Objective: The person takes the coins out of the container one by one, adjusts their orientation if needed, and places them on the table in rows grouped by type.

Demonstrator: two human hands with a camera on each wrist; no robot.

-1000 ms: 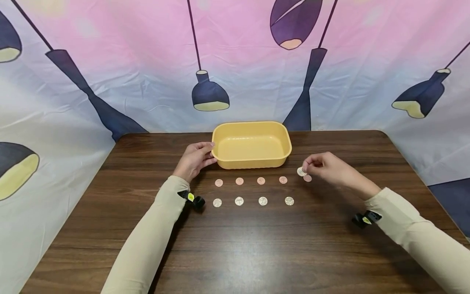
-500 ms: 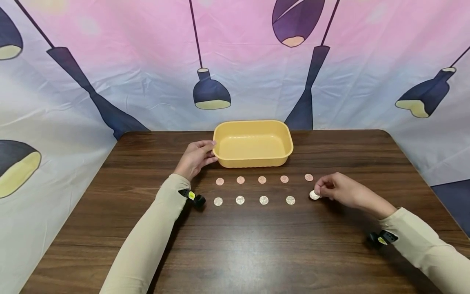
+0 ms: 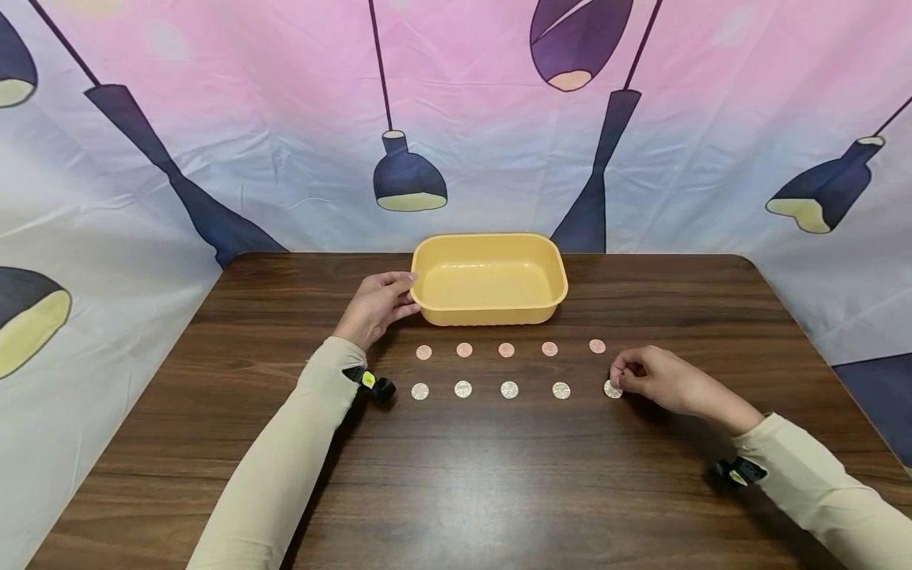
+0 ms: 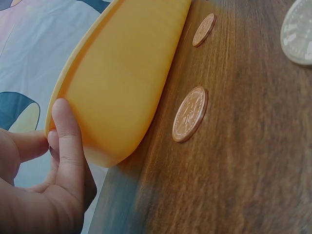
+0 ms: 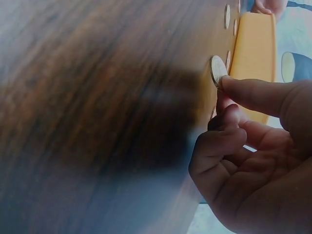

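My left hand (image 3: 376,307) pinches the left rim of a yellow plastic basin (image 3: 492,317) between thumb and fingers. Close up in the left wrist view, the thumb presses the basin's outer wall (image 4: 114,73). At the right end of the near row, my right hand (image 3: 659,381) pinches a silver coin (image 3: 610,391) by its edge. The right wrist view shows that silver coin (image 5: 217,69) between thumb and index finger, the other fingers curled. Whether it touches the table is hard to tell.
Several copper coins (image 3: 507,350) lie in a row in front of the basin. Nearer, several silver coins (image 3: 509,389) form a second row. The brown wooden table (image 3: 456,483) ends at a printed cloth backdrop (image 3: 306,158).
My right hand has moved nearer and right with the silver coin, from over the rightmost copper coin to the end of the silver row. The left hand stays on the basin.
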